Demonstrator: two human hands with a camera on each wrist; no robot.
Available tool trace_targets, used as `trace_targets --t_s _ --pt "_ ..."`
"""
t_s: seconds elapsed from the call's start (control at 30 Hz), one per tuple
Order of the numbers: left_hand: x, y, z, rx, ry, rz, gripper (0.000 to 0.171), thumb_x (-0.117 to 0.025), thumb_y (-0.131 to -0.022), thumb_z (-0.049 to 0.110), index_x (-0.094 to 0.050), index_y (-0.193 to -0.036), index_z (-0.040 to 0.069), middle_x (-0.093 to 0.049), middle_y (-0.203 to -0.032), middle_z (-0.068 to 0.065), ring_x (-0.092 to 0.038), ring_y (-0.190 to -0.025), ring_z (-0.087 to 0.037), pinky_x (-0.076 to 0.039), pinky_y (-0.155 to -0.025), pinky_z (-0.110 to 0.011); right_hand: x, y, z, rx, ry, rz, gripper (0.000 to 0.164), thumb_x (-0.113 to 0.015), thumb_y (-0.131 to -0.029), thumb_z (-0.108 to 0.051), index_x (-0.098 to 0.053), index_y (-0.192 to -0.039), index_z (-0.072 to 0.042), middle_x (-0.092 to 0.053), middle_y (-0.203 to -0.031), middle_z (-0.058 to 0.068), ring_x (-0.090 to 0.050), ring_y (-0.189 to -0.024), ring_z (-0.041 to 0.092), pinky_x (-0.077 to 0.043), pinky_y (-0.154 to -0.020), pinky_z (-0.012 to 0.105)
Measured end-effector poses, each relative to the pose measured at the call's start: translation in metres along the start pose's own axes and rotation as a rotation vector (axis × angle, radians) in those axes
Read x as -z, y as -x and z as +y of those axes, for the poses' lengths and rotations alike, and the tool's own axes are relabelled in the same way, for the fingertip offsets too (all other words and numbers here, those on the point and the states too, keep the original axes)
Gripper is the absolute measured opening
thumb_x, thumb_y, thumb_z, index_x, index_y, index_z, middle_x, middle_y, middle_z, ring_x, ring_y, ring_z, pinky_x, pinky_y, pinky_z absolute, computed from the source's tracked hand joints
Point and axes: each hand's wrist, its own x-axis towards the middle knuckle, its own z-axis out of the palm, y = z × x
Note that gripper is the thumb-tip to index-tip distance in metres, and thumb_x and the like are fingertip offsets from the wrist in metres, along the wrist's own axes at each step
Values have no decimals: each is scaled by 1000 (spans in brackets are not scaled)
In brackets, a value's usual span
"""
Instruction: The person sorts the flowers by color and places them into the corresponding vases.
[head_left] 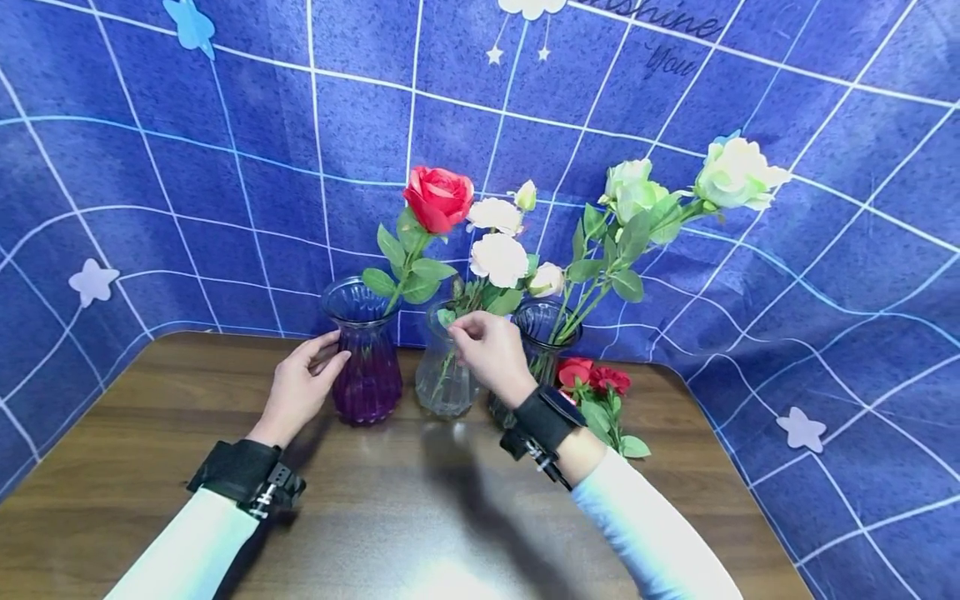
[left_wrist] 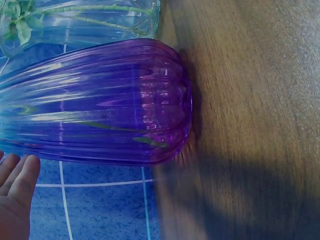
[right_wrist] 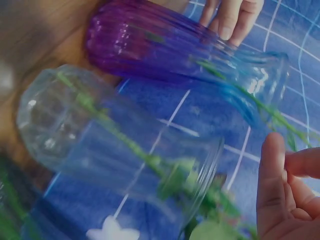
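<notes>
A ribbed purple glass vase point(head_left: 366, 379) stands at the left, holding one red rose point(head_left: 438, 198) that leans right. My left hand point(head_left: 296, 385) is at its left side, fingers extended and fingertips right at the glass. Beside it stands a clear glass vase point(head_left: 444, 385) with a spray of white flowers point(head_left: 498, 260); its stem shows through the glass in the right wrist view. My right hand point(head_left: 491, 346) is in front of this vase's rim, thumb and index finger close together, fingers loosely bent. Nothing shows between those fingertips point(right_wrist: 274, 142).
A dark glass vase point(head_left: 542, 315) with pale green-white roses point(head_left: 738, 175) stands at the right, partly behind my right wrist. Small red flowers point(head_left: 611, 381) with leaves lie on the wooden table point(head_left: 360, 517) beside it. A blue gridded cloth point(head_left: 255, 208) hangs close behind the vases.
</notes>
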Motion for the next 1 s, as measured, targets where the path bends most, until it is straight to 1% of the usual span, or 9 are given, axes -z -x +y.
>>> trace_targets --t_s 0.17,0.3,0.43,0.53,0.63,0.77,0.87,0.93,1.0 --pt "0 0 -2 7 -11 -1 38 -62 -90 13 -56 -125 -2 -60 -120 -24 -61 -104 -35 -42 -79 3 34 23 18 -22 -39 19 14 -64 -88 -11 -69 -91 1 -69 -74 14 -64 -55 19 -56 -51 27" --pt "0 0 -2 9 -18 -7 38 -61 -91 14 -56 -125 -3 -59 -120 -25 -61 -104 -35 -42 -78 3 69 43 37 -70 -65 94 14 -65 -87 -12 -70 -90 1 -66 -68 14 -60 -53 13 -54 -50 25" --pt "0 -1 -2 7 -23 -13 38 -61 -91 14 -56 -125 -3 -59 -120 -25 -61 -104 -35 -42 -79 3 103 60 65 -143 -14 173 17 -65 -87 -14 -70 -89 2 -61 -62 10 -56 -50 9 -47 -46 20" --pt "0 -2 -2 9 -26 -14 38 -61 -91 13 -56 -125 -4 -59 -121 -25 -61 -105 -36 -42 -79 2 122 70 90 -230 83 194 19 -64 -88 -17 -70 -89 1 -62 -61 7 -55 -49 8 -44 -45 18" --pt "0 -2 -1 12 -30 -19 39 -61 -91 13 -55 -125 -4 -59 -122 -26 -61 -106 -36 -42 -79 3 135 83 118 -329 223 148 19 -62 -87 -18 -70 -86 -1 -64 -61 4 -58 -50 8 -47 -48 20" --pt "0 -3 0 12 -44 -23 39 -61 -91 14 -55 -125 -4 -58 -122 -25 -60 -106 -36 -40 -79 4 141 105 151 -446 417 -1 23 -63 -84 -20 -66 -69 -2 -62 -53 5 -56 -48 11 -46 -53 24" --pt "0 -4 0 12 -50 -21 39 -60 -92 15 -55 -125 -3 -59 -122 -25 -60 -106 -36 -40 -78 4 139 122 170 -546 413 -114 31 -66 -82 -20 -59 -60 0 -57 -47 8 -57 -43 13 -52 -50 29" --pt "0 -4 0 14 -48 -19 39 -61 -91 14 -55 -125 -3 -59 -122 -25 -60 -106 -34 -41 -78 4 134 131 179 -615 352 -163 31 -66 -82 -19 -57 -60 1 -54 -46 8 -57 -40 15 -55 -48 32" --pt "0 -3 0 16 -57 -20 39 -61 -91 15 -56 -125 -3 -60 -121 -24 -62 -105 -30 -41 -78 3 130 137 186 -674 269 -173 27 -65 -82 -15 -56 -64 2 -54 -48 7 -57 -40 16 -56 -45 34"
